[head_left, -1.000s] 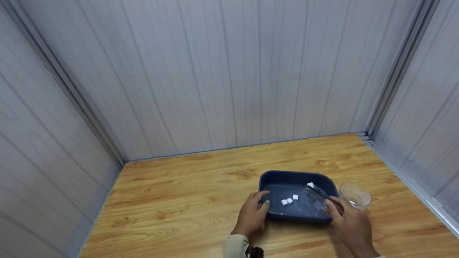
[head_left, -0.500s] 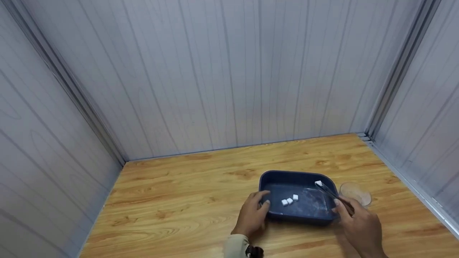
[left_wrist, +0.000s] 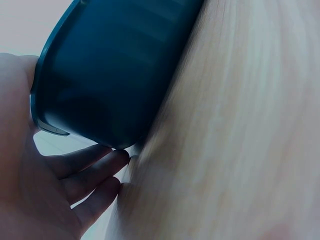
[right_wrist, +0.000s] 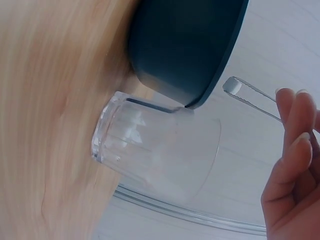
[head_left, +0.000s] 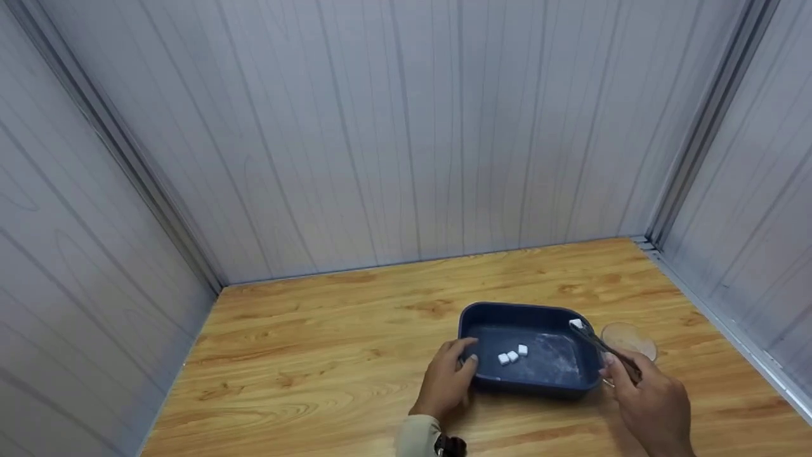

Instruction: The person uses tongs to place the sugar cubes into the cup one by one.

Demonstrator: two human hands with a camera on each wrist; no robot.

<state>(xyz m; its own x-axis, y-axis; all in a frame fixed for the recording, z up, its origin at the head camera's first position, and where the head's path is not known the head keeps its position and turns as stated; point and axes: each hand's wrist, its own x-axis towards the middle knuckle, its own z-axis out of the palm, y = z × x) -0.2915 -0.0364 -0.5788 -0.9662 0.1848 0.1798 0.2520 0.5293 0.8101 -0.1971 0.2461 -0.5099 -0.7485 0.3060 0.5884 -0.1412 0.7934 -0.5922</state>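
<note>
My left hand grips the left end of a dark blue rectangular dish, with the thumb and fingers at its rim. In the left wrist view, several fingers lie against the outside of the dish near the tabletop. My right hand holds a pair of small metal tongs, whose tips pinch a white cube above the dish's right rim. Lower in the dish lie three similar white cubes. A clear glass stands upright just right of the dish, partly hidden by my right hand in the head view.
Whitish powder marks streak the dish's floor. The wood-grain table extends to the left and behind the dish. Pale grey panel walls enclose its back and sides.
My right hand has moved right with the tongs and the pinched cube, from over the dish's inside to its right rim near the glass. My left hand and the dish have stayed put.
</note>
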